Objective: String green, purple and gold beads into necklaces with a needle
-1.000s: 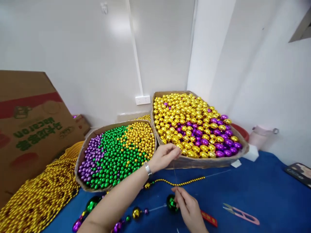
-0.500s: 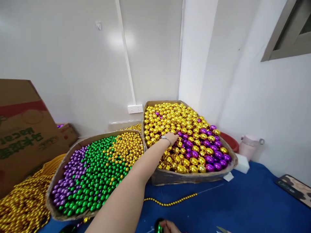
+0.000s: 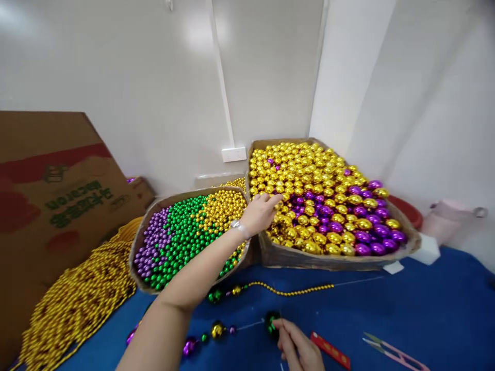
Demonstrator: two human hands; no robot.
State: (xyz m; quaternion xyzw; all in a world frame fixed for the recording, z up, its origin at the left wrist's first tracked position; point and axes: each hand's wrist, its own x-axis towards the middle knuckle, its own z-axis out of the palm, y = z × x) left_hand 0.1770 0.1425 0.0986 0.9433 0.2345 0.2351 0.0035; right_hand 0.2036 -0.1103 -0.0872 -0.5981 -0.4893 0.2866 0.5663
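My left hand (image 3: 263, 212), wearing a bracelet, is over the near-left rim of the large carton (image 3: 309, 260) of shiny gold beads (image 3: 301, 159) and purple beads (image 3: 381, 232). Its fingers are bent together, and whatever they hold is hidden. Low in the middle, my right hand (image 3: 296, 345) pinches at a large dark green bead (image 3: 271, 324), with a thin line sticking up by the fingertips. From that bead a clear thread runs left to a small purple bead (image 3: 232, 330), a gold bead (image 3: 218, 330), a small green bead (image 3: 204, 337) and a larger purple bead (image 3: 190, 346).
A smaller carton (image 3: 141, 234) holds small purple, green and gold beads. Gold bead strands (image 3: 85, 288) pile beside a printed cardboard box (image 3: 46, 206). On the blue cloth (image 3: 348, 304) lie a gold bead string (image 3: 294, 292), a red strip (image 3: 330, 350) and thread snips (image 3: 394, 353).
My left hand has drawn back from among the beads to the carton's left rim. The view has tipped down and left, bringing my right hand, the threaded beads and the snips further into sight.
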